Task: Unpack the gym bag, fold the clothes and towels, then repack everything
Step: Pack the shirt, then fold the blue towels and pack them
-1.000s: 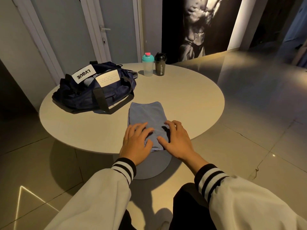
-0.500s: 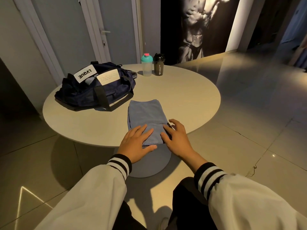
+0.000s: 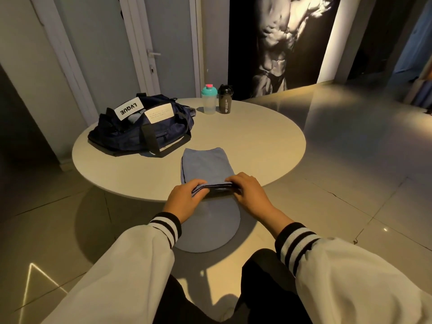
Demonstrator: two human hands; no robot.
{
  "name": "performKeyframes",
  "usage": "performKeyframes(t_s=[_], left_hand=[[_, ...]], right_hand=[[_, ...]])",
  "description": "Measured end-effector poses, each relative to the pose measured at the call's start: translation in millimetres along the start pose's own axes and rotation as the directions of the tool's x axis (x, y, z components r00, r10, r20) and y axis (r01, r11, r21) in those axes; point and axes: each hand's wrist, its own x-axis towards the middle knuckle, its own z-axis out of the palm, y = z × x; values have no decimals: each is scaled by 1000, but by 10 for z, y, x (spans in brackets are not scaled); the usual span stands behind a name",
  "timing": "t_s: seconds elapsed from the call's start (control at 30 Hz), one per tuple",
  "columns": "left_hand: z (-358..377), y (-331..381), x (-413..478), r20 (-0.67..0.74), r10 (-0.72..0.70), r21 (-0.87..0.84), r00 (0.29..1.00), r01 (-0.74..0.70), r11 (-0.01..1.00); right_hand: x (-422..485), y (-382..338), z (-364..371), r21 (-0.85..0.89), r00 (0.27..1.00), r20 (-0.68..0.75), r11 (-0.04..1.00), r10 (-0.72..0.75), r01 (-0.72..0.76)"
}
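Head view. Pinching near edge of folded towel with left hand and right hand, mid-frame; gym bag upper left, shaker bottles behind.

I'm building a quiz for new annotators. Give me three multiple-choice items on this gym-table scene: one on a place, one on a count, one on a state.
1. Where does the gym bag sit relative to the folded towel?
A. beyond it, to the left
B. to its right
C. on the floor

2. How many shakers stand on the table?
A. one
B. two
C. four

3. What are the left hand and the right hand doing?
A. lying flat in the lap
B. each holding a shaker
C. both gripping the towel's near edge

Answers:
1 A: the bag lies on the table's left part, past the towel.
2 B: the teal-lidded shaker and the black shaker stand side by side.
3 C: both hands' fingers curl round the raised edge.
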Motion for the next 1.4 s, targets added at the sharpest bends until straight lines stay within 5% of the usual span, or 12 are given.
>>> performKeyframes(t_s=[0.23,0.43,0.53,0.73,1.0,1.2,1.4], left_hand=[[-246,119,199,-131,-151,-275,980,111,955],[-323,-60,416,18,-116,-292,993,116,949],[-237,-129,609,-20,-190,-382,982,169,908],[-57,-240,1032,-141,-307,-479,941,207,853],[83,-385,1093,-159,-290,-505,944,175,845],[82,-458,1087,-265,-290,-382,920,176,907],[95,-510,1123,-207,-258,-329,944,181,927]], right_hand=[[334,-291,-167,228,994,-70,972,81,-63],[696,-261,-92,260,963,-135,946,232,-192],[878,-200,-43,294,949,-143,927,283,-232],[1105,-30,103,601,934,52,735,355,-313],[1143,197,397,414,946,-134,884,294,-217],[1060,224,387,387,953,31,876,301,-289],[1019,167,421,290,947,-90,918,308,-271]])
